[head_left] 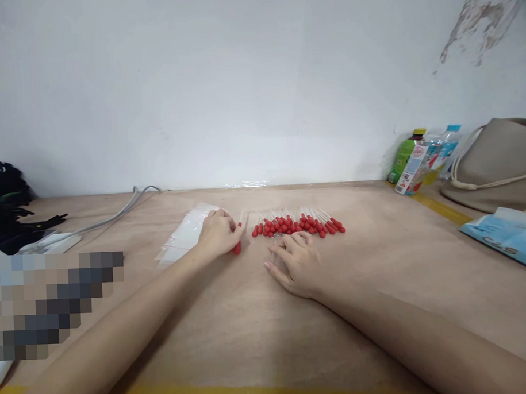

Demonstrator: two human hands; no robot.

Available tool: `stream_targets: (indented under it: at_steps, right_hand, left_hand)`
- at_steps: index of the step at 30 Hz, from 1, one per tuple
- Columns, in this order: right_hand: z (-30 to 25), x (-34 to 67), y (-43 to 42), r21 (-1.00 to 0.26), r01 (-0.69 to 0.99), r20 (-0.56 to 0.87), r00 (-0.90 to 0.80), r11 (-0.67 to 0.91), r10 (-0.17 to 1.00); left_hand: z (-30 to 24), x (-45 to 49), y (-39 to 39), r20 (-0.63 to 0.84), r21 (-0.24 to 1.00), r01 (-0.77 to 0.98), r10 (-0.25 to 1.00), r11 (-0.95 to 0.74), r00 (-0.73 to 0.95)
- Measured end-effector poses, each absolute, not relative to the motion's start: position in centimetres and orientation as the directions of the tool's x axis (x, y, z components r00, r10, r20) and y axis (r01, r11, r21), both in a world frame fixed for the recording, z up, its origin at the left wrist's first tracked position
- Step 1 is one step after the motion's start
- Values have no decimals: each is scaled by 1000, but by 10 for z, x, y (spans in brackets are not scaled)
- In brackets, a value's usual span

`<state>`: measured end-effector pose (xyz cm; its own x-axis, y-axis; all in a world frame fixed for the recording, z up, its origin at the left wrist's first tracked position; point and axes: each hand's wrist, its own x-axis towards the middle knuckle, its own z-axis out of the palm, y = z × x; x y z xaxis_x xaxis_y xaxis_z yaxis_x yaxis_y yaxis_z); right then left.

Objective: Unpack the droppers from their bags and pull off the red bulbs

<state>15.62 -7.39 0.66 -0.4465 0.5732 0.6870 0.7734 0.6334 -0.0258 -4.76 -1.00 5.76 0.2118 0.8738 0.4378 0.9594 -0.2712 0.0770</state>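
Worktop [246, 347] open between the forearms [146, 307], and right of the sticks [309, 223] as far as the blue pack [506, 237]. Sticks block the far side of the right hand [293, 262]; bags [182, 237] lie just left of the left hand [221, 233]. Narrow passage behind sticks, before the wall [260, 105].

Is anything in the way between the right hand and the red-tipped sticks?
Maybe one thing: something clear and shiny shows between the right hand and the near side of the red-tipped sticks. I can't tell what it is. Nothing else visible blocks them.
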Motion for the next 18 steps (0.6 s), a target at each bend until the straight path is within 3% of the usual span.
stream_targets:
  at_steps: [2, 6, 12, 18]
  right_hand:
    - [4, 159, -77, -12, 754, 745, -431, 656, 509]
    - [2, 171, -87, 45, 701, 782, -468, 711, 411]
    - [7, 187, -94, 32, 739, 848, -376, 673, 373]
    - [7, 184, -85, 136, 713, 754, -525, 688, 395]
  left_hand:
    - [49, -51, -26, 563, 24, 896, 746, -444, 355]
    - [30, -49, -52, 558, -28, 769, 629, -638, 542]
    - [9, -39, -64, 563, 17, 602, 505, -799, 654]
    - [6, -37, -66, 633, -12, 506, 385, -863, 671]
